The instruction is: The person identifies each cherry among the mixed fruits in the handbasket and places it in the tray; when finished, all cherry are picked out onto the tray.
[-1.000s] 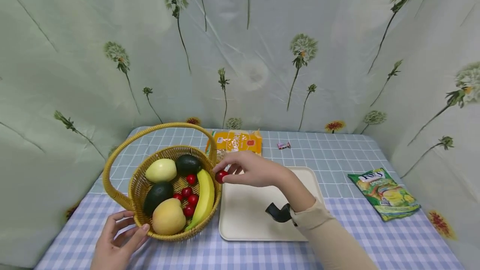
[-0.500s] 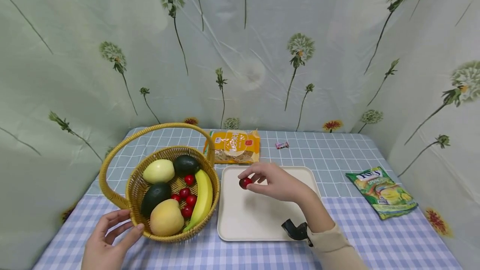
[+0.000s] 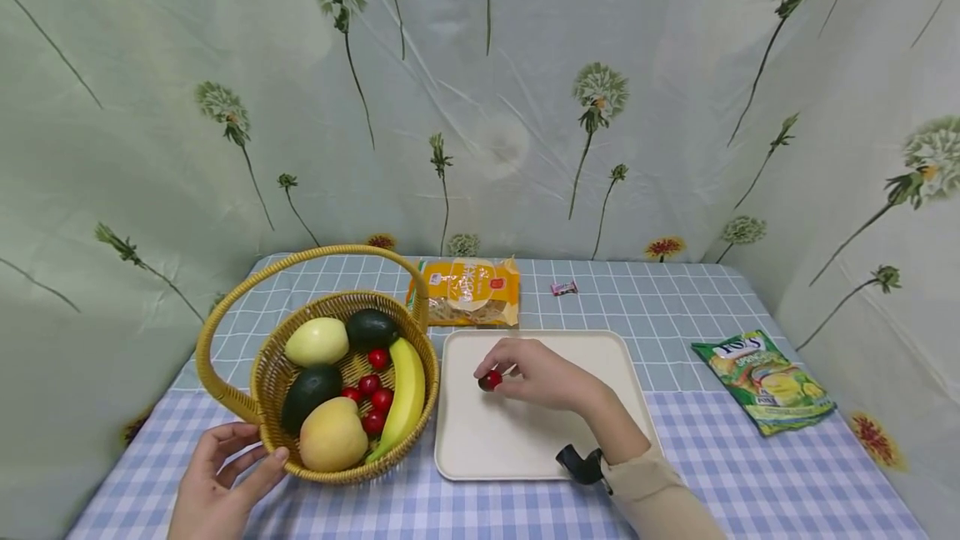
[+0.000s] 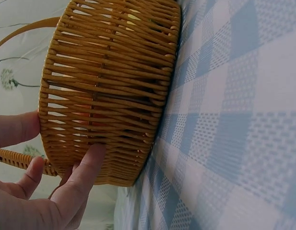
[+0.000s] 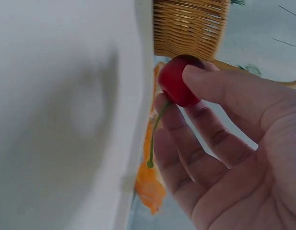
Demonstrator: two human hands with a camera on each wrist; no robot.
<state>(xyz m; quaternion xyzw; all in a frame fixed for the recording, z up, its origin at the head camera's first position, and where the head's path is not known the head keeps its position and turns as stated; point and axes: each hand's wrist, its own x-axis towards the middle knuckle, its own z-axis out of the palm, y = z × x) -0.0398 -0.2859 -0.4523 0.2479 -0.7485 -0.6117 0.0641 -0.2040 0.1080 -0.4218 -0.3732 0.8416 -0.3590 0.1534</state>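
Note:
My right hand (image 3: 542, 375) pinches a dark red cherry (image 5: 179, 80) between thumb and fingertips, low over the cream tray (image 3: 480, 448). A thin green stem hangs from the cherry in the right wrist view. At the left stands a yellow-brown wicker basket (image 3: 420, 440) with a tall handle. My left hand (image 3: 221, 482) touches the basket's near-left side, thumb at the rim and spread fingers against the outer wall (image 4: 109, 96). Inside the basket lie a banana (image 3: 407, 394), a peach (image 3: 333, 436), a pale green fruit (image 3: 317, 342), two dark green avocados (image 3: 311, 397) and several cherries (image 3: 382, 399).
Behind the tray lies an orange food packet (image 3: 472, 290), with a small pink-wrapped sweet (image 3: 564, 288) beside it. A green candy bag (image 3: 768, 382) rests at the far right. A checked cloth (image 3: 720, 473) covers the table, and a floral curtain (image 3: 510, 107) hangs behind.
My right hand has carried the cherry from the basket's right edge rightward over the tray, then slightly lower. My left hand has stayed at the basket.

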